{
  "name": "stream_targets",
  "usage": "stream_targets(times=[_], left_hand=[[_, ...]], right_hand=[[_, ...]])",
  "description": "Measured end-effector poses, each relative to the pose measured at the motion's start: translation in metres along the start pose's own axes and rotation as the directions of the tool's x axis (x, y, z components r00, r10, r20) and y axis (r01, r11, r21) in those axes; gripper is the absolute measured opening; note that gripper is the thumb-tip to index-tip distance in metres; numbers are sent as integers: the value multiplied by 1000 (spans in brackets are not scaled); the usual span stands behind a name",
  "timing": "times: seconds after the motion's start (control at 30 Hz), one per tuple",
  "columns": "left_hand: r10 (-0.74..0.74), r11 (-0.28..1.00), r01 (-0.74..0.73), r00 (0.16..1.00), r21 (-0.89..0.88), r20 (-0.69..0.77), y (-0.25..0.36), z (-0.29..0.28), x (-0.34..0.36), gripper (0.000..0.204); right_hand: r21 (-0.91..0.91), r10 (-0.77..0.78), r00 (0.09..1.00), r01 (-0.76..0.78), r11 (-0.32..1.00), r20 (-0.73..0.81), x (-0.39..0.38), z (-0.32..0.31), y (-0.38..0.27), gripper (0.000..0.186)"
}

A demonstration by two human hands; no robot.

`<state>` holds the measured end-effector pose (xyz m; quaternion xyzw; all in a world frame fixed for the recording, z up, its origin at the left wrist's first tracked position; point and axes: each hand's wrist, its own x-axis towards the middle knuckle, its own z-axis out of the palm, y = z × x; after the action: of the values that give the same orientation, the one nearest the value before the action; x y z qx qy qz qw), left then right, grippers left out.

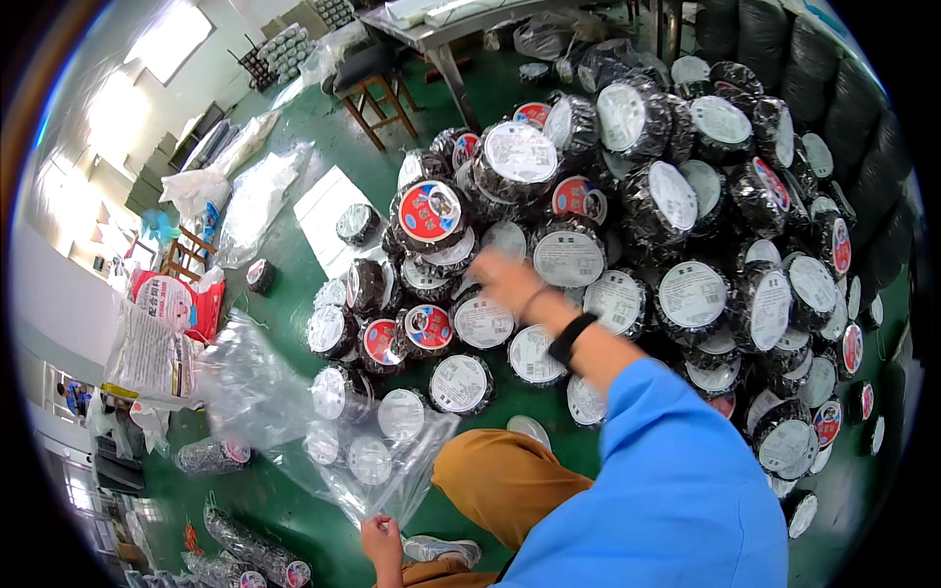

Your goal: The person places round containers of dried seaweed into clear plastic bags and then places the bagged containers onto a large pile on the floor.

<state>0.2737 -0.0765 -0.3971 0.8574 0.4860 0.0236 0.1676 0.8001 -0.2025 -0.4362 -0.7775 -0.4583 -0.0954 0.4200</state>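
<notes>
My left hand (380,538), low in the view, is closed on the edge of a large clear plastic bag (294,412) that spreads up and to the left. Several round packs wrapped in shiny black film show through the bag's film near its right side. My right hand (507,281) is stretched over a big heap of such packs and is smeared by motion, so its fingers cannot be read. It is nearest to a white-labelled pack (484,319) and a red-labelled pack (429,212). Whether it touches one is unclear.
The heap of black packs (692,294) fills the right side. Filled long clear bags (245,539) lie at lower left. A wooden stool (368,93), a metal table (431,34), a white sheet (328,220), a printed sack (152,353) and loose plastic film (260,201) stand or lie farther off.
</notes>
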Motion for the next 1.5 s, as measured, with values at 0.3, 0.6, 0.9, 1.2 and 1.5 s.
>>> stream_targets(times=[0.3,0.6,0.9,1.2,1.5], left_hand=[[-283,621,448,893,-643,349,20,29,34,20],[-68,78,511,859,-856,507,64,-29,34,44],[184,-51,281,946,-958,268,103,-108,-22,51],[-91,-308,-97,993,-946,-72,112,-79,-76,45],[-41,371,-119,989,-921,-144,43,-62,-78,41]], right_hand=[[-87,692,719,-687,721,58,-69,-106,209,127],[736,397,915,-323,595,80,-92,-54,-36,84],[202,-676,737,663,721,-6,-111,-86,-249,55],[767,27,773,-624,-146,634,-191,-51,-319,108],[628,-158,753,-629,-458,639,-142,-94,-284,57]])
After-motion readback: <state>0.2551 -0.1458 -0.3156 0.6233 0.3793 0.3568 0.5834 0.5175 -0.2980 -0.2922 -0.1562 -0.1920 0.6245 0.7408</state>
